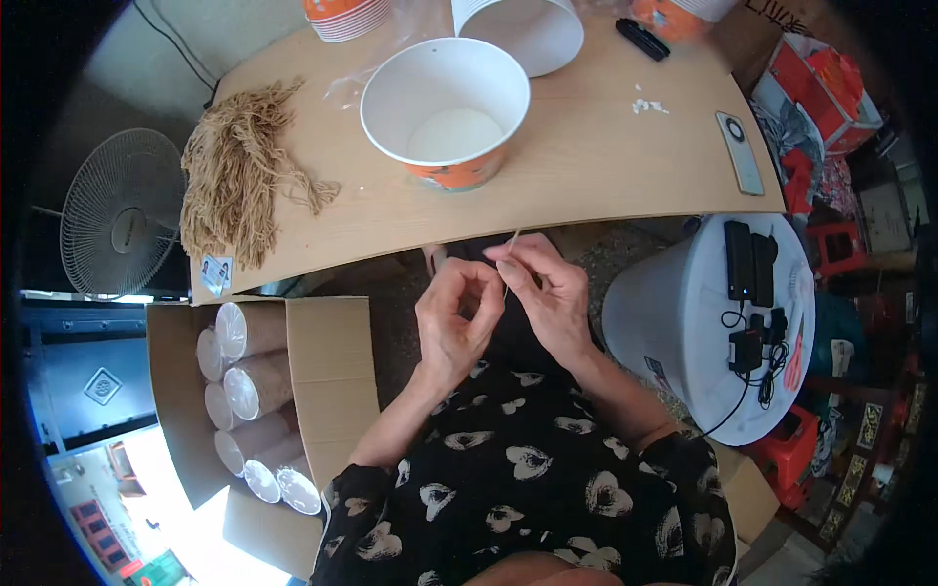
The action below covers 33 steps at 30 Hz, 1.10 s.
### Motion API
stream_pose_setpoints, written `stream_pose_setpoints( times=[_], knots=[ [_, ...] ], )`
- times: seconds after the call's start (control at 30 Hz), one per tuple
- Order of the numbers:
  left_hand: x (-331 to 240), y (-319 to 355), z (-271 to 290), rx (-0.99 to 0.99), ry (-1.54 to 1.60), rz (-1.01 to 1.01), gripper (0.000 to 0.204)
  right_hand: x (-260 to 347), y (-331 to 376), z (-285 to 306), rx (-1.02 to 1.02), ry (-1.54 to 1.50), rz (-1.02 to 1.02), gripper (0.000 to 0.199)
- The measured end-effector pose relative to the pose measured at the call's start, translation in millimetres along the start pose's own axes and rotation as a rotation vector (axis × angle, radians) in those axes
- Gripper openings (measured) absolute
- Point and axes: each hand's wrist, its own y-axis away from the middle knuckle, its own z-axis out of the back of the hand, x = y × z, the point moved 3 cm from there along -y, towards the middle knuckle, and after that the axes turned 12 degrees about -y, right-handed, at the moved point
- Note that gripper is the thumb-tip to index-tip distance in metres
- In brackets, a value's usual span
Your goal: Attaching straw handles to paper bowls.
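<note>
Large dark slanting letters (776,14) stand on the brown cardboard box (748,47) at far right; the small blue-and-white rectangular sticker (216,274) on the near left corner of the pale wooden counter (586,156), and the small dark rectangular label (656,368) on the round grey barrel (650,303) at right, are too small to read.
</note>
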Motion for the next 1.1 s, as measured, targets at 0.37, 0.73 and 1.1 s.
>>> stream_pose_setpoints(
  times=[0.37,0.73,1.1],
  knots=[
    [19,-19,13,0.372,0.555,0.351,0.034,13,-6,5,0.251,0.248,0.159,0.007],
    [29,-27,7,0.355,0.725,0.431,0.01,11,3,11,0.274,0.024,-0.226,0.01],
    [31,-24,0,0.359,0.909,0.537,0.018,10,9,11,-0.032,0.053,-0.032,0.002]
  ],
)
